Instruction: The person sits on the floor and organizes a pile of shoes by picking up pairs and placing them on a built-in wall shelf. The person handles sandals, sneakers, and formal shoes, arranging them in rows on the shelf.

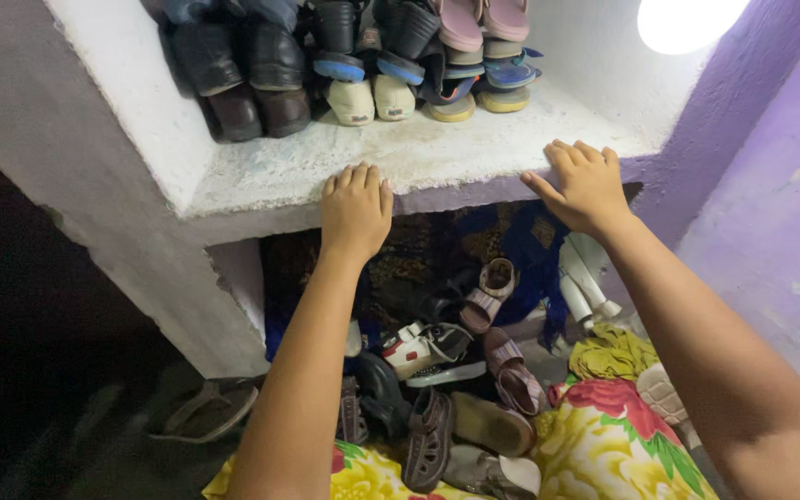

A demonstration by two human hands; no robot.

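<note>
Both hands lie flat on the front edge of the white concrete shelf [280, 176]. The left hand [356, 209] is released, fingers together, grasping nothing. The right hand [583, 185], at 3 o'clock from it, is also released with fingers spread. At 12 o'clock, shoes [252, 74] stand in a row at the back. At 6 o'clock, sandals [502, 366] lie piled on the floor.

No packages, labels, signs or screens anywhere in view
</note>
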